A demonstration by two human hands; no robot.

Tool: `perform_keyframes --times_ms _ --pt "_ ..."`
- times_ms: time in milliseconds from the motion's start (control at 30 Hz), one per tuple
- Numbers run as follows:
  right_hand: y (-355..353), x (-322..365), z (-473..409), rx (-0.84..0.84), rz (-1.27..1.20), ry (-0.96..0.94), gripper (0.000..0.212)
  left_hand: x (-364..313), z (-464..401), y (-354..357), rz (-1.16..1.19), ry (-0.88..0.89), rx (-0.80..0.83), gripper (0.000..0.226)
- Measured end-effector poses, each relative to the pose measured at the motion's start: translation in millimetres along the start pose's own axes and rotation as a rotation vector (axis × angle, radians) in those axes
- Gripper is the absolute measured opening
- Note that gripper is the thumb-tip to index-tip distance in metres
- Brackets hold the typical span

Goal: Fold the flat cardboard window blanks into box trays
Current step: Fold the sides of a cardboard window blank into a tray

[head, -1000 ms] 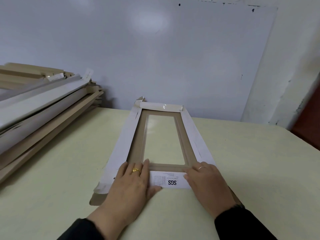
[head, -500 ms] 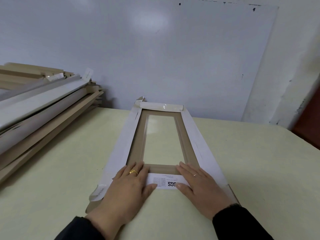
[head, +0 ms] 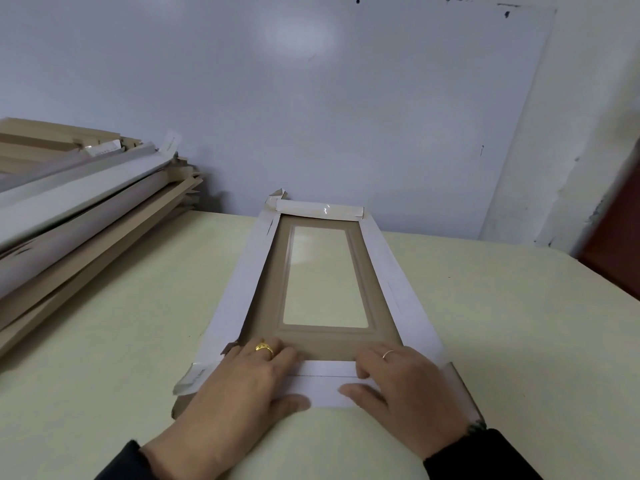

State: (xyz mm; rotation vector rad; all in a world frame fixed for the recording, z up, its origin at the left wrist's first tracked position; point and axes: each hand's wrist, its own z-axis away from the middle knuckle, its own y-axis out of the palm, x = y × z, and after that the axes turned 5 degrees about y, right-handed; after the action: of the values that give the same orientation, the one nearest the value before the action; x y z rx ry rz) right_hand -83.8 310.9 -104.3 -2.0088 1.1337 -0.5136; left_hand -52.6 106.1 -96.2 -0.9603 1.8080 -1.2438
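Surface: pale yellow table [head: 519, 341] set against a grey-white wall panel [head: 311, 116].
Far left: stack of cardboard pieces [head: 86, 209], piled at the table's left edge, well apart from the work.
Blank: cardboard window blank [head: 325, 337] laid flat at the table's middle, brown face up, its long axis running straight away from the person; white flaps are seen along both long sides and at the far end.
Left hand [head: 242, 386]: pressed flat, fingers extended, on the near left corner.
Near flap [head: 325, 382]: white, lying between the two hands, nearest the person.
Right hand [head: 405, 386]: fingers bent at the flap's crease, thumb on the flap, judged a pinch.
Key relation: both hands sit equally near the short end, so a fold across the long axis is judged to come next.
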Motion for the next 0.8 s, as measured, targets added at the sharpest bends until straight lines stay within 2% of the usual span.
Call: perform_keyframes --times_ms 67,167,233,300,367,400,433,500,600,667,733,800 --pt "0 1 0 0.048 0.009 0.019 0.033 -2 1 -3 -0.007 -0.016 -0.018 0.04" --pt "5 1 0 0.079 -0.023 0.01 0.033 -6 0 -19 -0.036 0.13 -0.139 0.031" --pt "6 0 0 0.057 -0.019 -0.001 0.03 -3 2 -30 0.024 0.233 -0.328 0.037" --pt "4 -1 -1 0.012 -0.008 -0.014 0.027 4 5 -41 0.126 0.17 -0.57 0.032" --pt "1 1 -2 -0.026 0.018 -0.059 0.029 19 11 -47 0.214 -0.027 -0.729 0.016" --pt "-2 3 -3 -0.04 0.035 -0.09 0.032 29 14 -47 0.245 -0.114 -0.713 0.016" --pt "-5 4 -5 -0.05 0.057 -0.119 0.035 41 17 -42 0.288 -0.162 -0.632 0.03" --pt "-12 6 -6 -0.066 0.094 -0.173 0.04 61 26 -33 0.436 -0.19 -0.422 0.059" --pt "-19 7 -4 -0.046 0.112 -0.251 0.039 76 33 -24 0.517 -0.16 -0.159 0.074" --pt "-20 7 -1 -0.013 0.11 -0.293 0.033 79 34 -21 0.555 -0.167 -0.088 0.07" --pt "-20 8 4 0.023 0.094 -0.321 0.03 80 35 -21 0.633 -0.202 -0.082 0.058" --pt "-19 10 8 0.061 0.059 -0.331 0.032 78 34 -25 0.731 -0.229 -0.078 0.026"
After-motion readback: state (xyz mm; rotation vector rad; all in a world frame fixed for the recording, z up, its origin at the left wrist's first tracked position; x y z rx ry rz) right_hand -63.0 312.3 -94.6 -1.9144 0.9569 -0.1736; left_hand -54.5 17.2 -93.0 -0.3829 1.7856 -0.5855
